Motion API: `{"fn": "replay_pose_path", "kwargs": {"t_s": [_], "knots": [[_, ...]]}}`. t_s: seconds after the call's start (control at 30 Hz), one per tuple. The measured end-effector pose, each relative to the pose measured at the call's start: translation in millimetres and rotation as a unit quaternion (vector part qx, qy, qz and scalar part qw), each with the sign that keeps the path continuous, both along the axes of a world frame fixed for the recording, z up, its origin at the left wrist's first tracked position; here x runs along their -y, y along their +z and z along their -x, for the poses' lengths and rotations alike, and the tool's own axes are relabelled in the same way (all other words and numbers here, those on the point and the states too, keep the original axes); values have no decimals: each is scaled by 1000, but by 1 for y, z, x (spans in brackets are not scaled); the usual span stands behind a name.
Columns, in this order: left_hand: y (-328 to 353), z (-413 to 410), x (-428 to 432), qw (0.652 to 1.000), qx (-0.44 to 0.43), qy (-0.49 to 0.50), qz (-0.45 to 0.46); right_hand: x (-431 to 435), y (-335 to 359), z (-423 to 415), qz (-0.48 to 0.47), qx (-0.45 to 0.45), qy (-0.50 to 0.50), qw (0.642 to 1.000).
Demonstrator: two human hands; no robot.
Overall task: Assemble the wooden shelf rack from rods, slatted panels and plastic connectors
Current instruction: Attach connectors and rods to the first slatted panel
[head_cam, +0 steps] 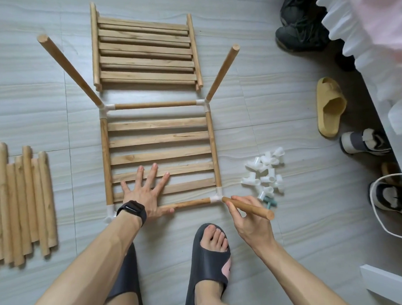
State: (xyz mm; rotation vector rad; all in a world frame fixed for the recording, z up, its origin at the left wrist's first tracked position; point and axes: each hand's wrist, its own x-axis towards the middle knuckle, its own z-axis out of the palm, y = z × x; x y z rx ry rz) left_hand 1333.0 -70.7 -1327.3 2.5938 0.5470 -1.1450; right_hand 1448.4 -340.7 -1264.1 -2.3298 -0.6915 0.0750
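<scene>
A person's left hand (pixel 146 194), fingers spread straight, presses flat on the near slats of a slatted panel (pixel 159 140). The panel lies on the grey tiled floor (pixel 274 103) at the centre of the frame, and a black watch (pixel 132 211) sits on the wrist. The right hand (pixel 250 221), lower right of centre, curls its fingers round a short wooden rod (pixel 250 207). The rod's far end meets the white corner connector (pixel 218 197) at the panel's lower right corner; whether the tip sits inside the socket cannot be told. White connectors also cap the other three corners, joined by a top cross rod (pixel 155 105) and a bottom cross rod (pixel 188 203). Two long rods (pixel 69 70) rise out of the upper pair of connectors, leaning outward to upper left and upper right. A stack of further slatted panels (pixel 145 51) lies at upper centre, just beyond the framed one. A row of spare rods (pixel 20 201) lies at the left edge. A heap of loose plastic connectors (pixel 266 172) sits to the right of the panel, near the right hand. The person's feet in dark grey slides (pixel 211 262) show at bottom centre. A yellow slide (pixel 330 107), several shoes (pixel 300 21) and a white ruffled bed skirt (pixel 352 42) line the right side.
</scene>
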Motion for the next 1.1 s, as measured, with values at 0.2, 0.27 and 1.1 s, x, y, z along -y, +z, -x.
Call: {"fn": "replay_pose_path", "kwargs": {"t_s": [0.2,0.27,1.1], "knots": [[5,-2,0,999,-15,21,32,-3,2,2,24,-13,-11,1000],[8,-6,-6,999,-17,28,42,-11,8,-2,78,-62,-37,994],[26,167,-95,899,42,411,-147,-207,-45,41,499,-95,361,782]]}}
